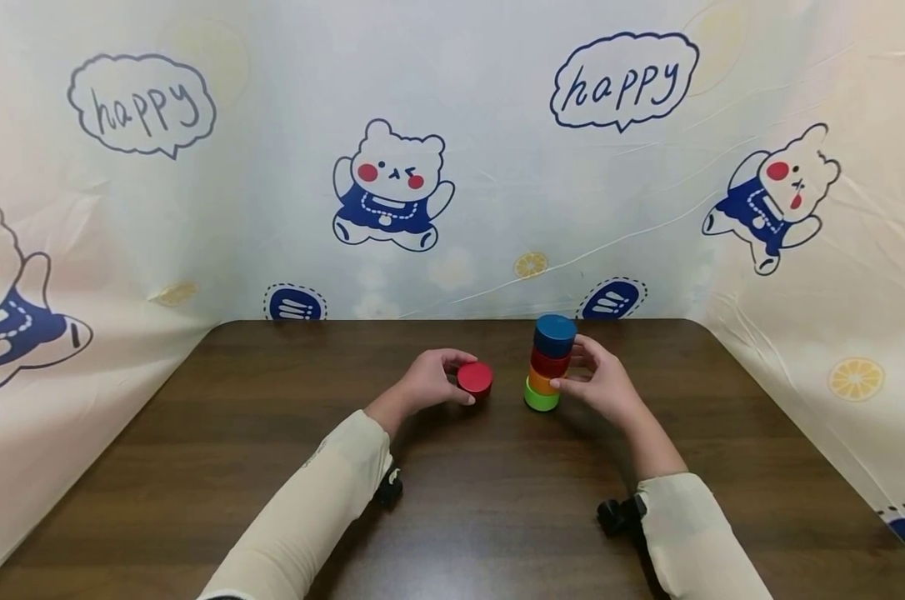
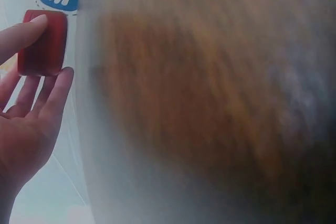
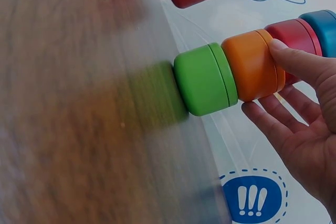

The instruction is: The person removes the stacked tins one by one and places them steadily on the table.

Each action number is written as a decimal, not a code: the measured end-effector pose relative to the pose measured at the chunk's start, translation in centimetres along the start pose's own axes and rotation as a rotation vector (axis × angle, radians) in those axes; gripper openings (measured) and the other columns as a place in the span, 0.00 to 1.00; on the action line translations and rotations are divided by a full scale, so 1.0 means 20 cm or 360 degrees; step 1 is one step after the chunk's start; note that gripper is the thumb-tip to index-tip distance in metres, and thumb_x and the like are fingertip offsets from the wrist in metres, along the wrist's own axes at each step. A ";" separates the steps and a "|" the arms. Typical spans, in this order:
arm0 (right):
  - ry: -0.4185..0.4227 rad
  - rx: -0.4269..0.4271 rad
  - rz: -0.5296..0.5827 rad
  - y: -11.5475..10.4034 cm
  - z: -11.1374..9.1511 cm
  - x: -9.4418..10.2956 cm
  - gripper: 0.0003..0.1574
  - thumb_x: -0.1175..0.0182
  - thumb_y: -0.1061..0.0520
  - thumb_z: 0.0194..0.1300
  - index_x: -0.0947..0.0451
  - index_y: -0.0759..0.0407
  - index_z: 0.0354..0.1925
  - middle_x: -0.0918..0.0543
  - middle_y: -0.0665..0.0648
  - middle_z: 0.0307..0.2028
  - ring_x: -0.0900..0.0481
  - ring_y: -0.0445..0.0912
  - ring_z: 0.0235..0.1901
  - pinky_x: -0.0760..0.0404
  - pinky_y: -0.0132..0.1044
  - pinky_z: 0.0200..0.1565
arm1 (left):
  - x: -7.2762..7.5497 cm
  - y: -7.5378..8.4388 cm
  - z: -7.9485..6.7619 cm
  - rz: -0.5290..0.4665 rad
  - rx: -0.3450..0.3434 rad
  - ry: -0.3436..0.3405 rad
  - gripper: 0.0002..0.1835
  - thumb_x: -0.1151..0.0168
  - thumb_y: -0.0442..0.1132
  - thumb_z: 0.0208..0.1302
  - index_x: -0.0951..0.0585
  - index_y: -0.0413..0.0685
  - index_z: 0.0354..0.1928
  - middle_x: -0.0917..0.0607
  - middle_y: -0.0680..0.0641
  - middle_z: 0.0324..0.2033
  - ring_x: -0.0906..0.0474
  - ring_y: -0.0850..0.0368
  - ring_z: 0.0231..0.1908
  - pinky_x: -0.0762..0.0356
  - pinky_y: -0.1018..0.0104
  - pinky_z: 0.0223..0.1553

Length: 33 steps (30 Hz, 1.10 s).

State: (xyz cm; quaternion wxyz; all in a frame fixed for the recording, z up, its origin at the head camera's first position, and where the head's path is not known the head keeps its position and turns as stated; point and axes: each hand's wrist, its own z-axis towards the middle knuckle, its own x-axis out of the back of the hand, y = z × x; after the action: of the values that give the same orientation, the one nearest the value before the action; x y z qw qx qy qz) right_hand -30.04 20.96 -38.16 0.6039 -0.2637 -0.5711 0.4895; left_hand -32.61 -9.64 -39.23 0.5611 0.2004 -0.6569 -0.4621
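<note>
Several round lidded jars stand stacked upright on the table: a green jar (image 3: 205,80) at the bottom, then an orange jar (image 3: 252,65), a dark red jar (image 1: 549,362) and a blue jar (image 1: 555,337) on top. My right hand (image 1: 604,385) grips the stack from the right, its thumb on the orange jar and its fingers curling behind. To the left of the stack, my left hand (image 1: 428,383) holds a separate red jar (image 2: 43,45) between thumb and fingers. In the left wrist view this jar is upright, close over the tabletop.
The brown wooden table (image 1: 482,517) has its far edge just behind the stack. A pale cloth (image 1: 497,208) printed with bears and the word "happy" hangs behind and at both sides. Black wrist cameras (image 1: 619,515) sit under the cream sleeves.
</note>
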 end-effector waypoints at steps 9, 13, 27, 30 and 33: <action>-0.0018 -0.0026 -0.0008 -0.15 -0.06 0.00 0.44 0.31 0.66 0.59 0.39 0.61 0.69 0.27 0.68 0.61 0.28 0.64 0.60 0.24 0.52 0.56 | 0.00 -0.02 0.01 0.0035 0.0050 -0.0022 0.30 0.23 0.29 0.46 0.19 0.47 0.55 0.18 0.48 0.48 0.22 0.52 0.47 0.22 0.60 0.49; -0.0011 -0.0034 -0.0021 -0.19 -0.08 -0.01 0.43 0.32 0.67 0.59 0.38 0.62 0.68 0.27 0.69 0.60 0.28 0.63 0.59 0.24 0.53 0.56 | 0.00 -0.02 0.01 0.0045 0.0063 -0.0019 0.30 0.23 0.28 0.45 0.19 0.47 0.55 0.18 0.48 0.47 0.22 0.52 0.47 0.22 0.60 0.49; -0.0003 0.0013 -0.0023 -0.09 -0.04 -0.01 0.45 0.31 0.65 0.58 0.39 0.60 0.69 0.27 0.67 0.60 0.28 0.62 0.59 0.24 0.53 0.56 | 0.01 -0.04 0.00 0.0038 0.0085 -0.0036 0.31 0.24 0.28 0.46 0.20 0.47 0.56 0.19 0.48 0.49 0.23 0.51 0.49 0.21 0.59 0.50; 0.0007 0.0022 -0.0004 -0.01 -0.01 0.00 0.46 0.29 0.62 0.57 0.38 0.55 0.70 0.26 0.65 0.61 0.27 0.60 0.59 0.23 0.52 0.55 | 0.01 -0.04 0.00 0.0021 0.0079 -0.0050 0.32 0.24 0.28 0.46 0.21 0.45 0.57 0.19 0.47 0.50 0.24 0.51 0.50 0.22 0.58 0.50; 0.0013 0.0043 -0.0017 0.00 0.00 0.00 0.46 0.28 0.60 0.56 0.37 0.55 0.69 0.26 0.64 0.60 0.27 0.60 0.58 0.22 0.51 0.54 | 0.01 -0.04 0.00 0.0003 0.0057 -0.0059 0.33 0.24 0.28 0.46 0.22 0.44 0.59 0.19 0.47 0.51 0.24 0.50 0.50 0.22 0.58 0.51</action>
State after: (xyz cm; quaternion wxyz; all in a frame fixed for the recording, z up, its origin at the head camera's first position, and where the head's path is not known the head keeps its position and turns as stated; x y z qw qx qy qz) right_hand -29.95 20.93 -38.25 0.6123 -0.2547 -0.5633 0.4928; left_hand -32.95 -10.16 -39.70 0.5455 0.2013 -0.6756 -0.4532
